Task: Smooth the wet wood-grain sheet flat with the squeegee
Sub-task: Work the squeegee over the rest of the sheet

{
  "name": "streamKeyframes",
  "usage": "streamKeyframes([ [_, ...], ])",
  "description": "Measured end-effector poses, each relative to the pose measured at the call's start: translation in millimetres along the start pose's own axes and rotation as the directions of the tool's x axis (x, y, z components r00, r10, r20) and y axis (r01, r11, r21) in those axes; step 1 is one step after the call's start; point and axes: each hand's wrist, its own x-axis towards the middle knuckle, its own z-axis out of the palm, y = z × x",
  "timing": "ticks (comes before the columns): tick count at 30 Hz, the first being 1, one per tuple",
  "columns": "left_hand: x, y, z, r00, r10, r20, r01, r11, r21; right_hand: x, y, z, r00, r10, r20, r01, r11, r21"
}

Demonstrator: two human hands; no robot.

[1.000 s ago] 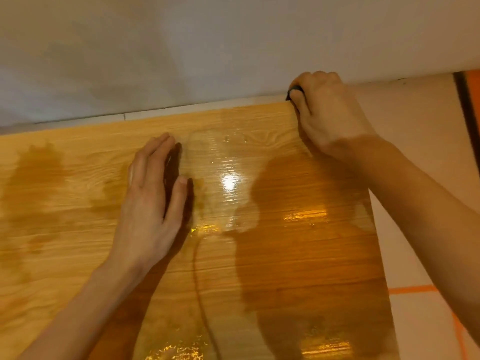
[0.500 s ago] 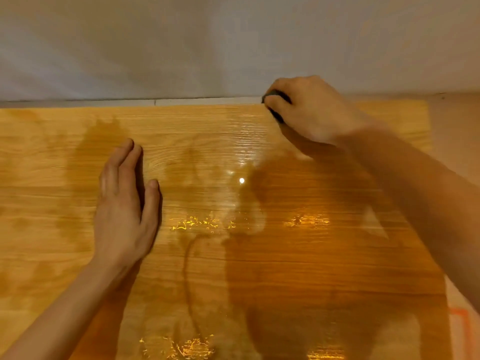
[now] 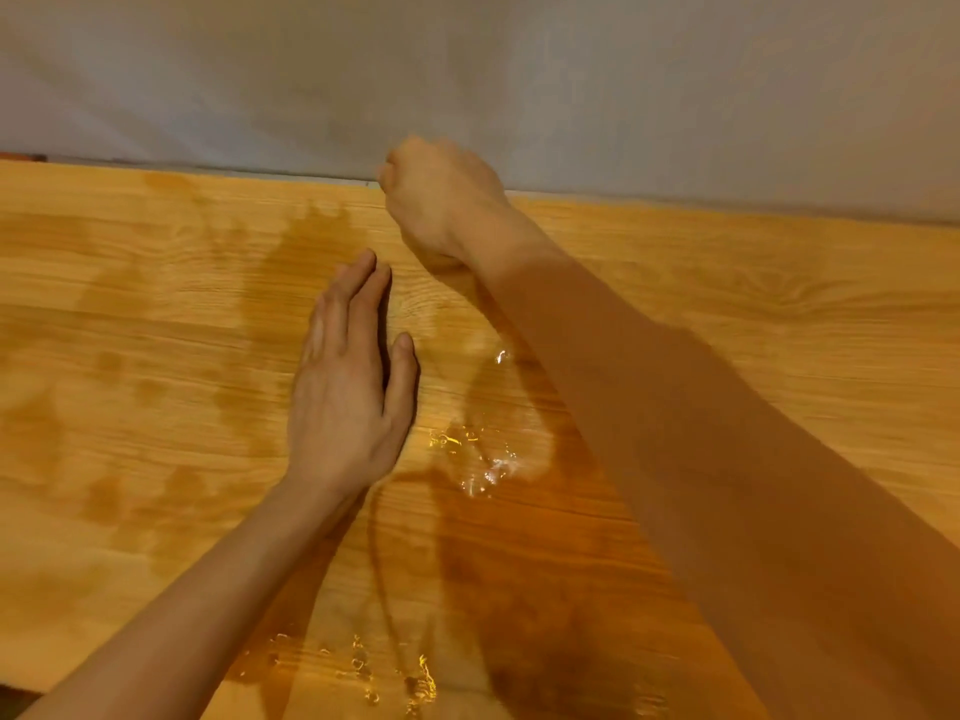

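The wet wood-grain sheet (image 3: 727, 314) covers most of the view, with dark damp patches and shiny puddles of water. My left hand (image 3: 348, 392) lies flat on it near the middle, fingers straight and together. My right hand (image 3: 441, 200) is curled into a fist at the sheet's far edge, just beyond the left fingertips. It grips the squeegee, which is hidden under its fingers. My right forearm crosses the sheet from the lower right.
A pale grey wall (image 3: 519, 70) rises directly behind the sheet's far edge. Water glints in a puddle (image 3: 483, 459) right of my left hand and in another puddle (image 3: 374, 672) near the bottom edge.
My right hand has slid left along the far edge with the squeegee and now sits just beyond my left hand's fingertips. The black tool is hidden now. The view has shifted.
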Motion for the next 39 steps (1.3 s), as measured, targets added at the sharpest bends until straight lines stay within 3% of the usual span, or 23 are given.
streamKeyframes([
  [5,0,-3,1,1.0,0.012,-0.017,-0.012,1.0,0.003,-18,41,-17,0.994,-0.109,0.024,0.106,0.989,0.104],
  [9,1,-3,2,0.999,0.016,-0.033,-0.016,1.0,-0.002,-91,122,-67,0.991,0.08,-0.109,-0.067,0.991,0.118],
  [12,0,-3,1,0.998,0.014,-0.056,-0.015,1.0,-0.003,-119,147,-69,0.968,0.072,-0.242,-0.054,0.995,0.078],
  [17,0,-3,1,0.999,0.001,-0.053,-0.001,1.0,0.0,-131,140,-44,0.95,0.074,-0.305,-0.064,0.997,0.042],
  [21,1,-2,1,0.998,0.004,-0.056,-0.004,1.0,-0.002,-203,129,-11,0.957,-0.095,-0.274,0.07,0.993,-0.1],
  [25,2,-3,1,0.998,0.013,-0.062,-0.013,1.0,0.007,-272,119,15,0.966,-0.159,-0.202,0.154,0.987,-0.044],
  [33,4,-3,1,0.998,0.003,-0.059,-0.004,1.0,-0.004,-130,108,-18,0.949,0.088,-0.302,-0.088,0.996,0.014],
  [37,0,-2,1,0.999,0.021,-0.051,-0.021,1.0,-0.001,-177,94,6,0.941,0.041,-0.336,-0.039,0.999,0.014],
  [39,0,-3,2,0.999,0.016,-0.041,-0.016,1.0,-0.009,-232,81,27,0.961,0.025,-0.276,-0.021,1.0,0.017],
])
